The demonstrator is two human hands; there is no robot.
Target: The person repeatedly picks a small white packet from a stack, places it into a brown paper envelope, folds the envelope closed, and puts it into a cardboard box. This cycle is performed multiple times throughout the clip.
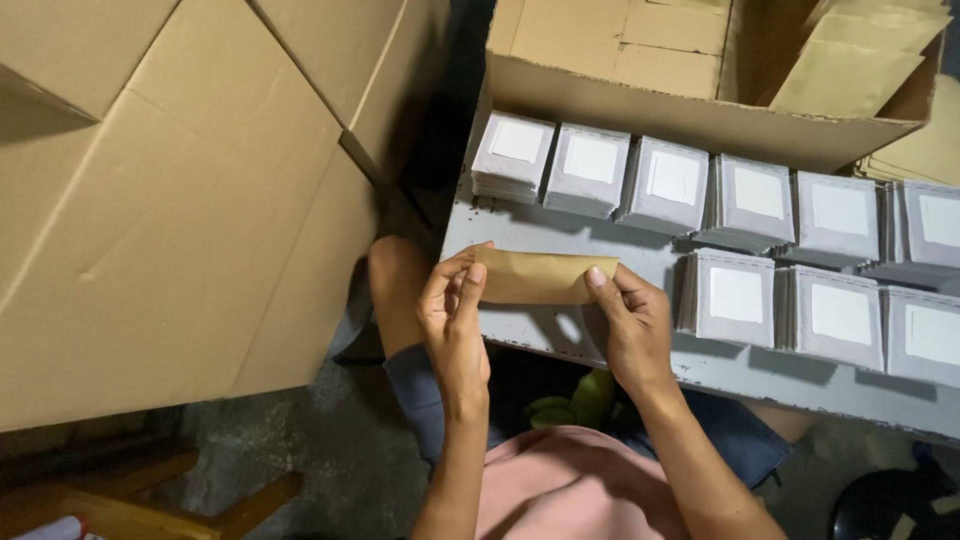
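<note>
Two hands work at the near edge of the tabletop (560, 338). The left hand (452, 318) pinches one end of a folded brown paper piece (540, 277) between thumb and fingers; the right hand (632, 325) clamps the other end the same way, so the piece hangs stretched between them just above the tabletop's front left part. It is a single flat strip of smooth kraft paper, long and narrow, with a crisp top edge.

Behind and to the right lie nine stacks of grey packets (748, 200), each square with a white panel in the middle: six in the back row, three in the front row, the rightmost ones cut by the frame edge. The stacks sit close together, edges nearly touching, leaning slightly. The bare grey strip of tabletop in front of the back row, left of the front row, is the only open surface, and the hands sit over it.

One open cardboard box (690, 120) stands against the back row, its front flap overhanging the stacks; tan paper sheets (850, 70) lean inside at its right. Two large plain corrugated cartons (170, 200) fill the left, separated from the tabletop by a dark, narrow gap. Below is rough concrete floor (330, 460).
</note>
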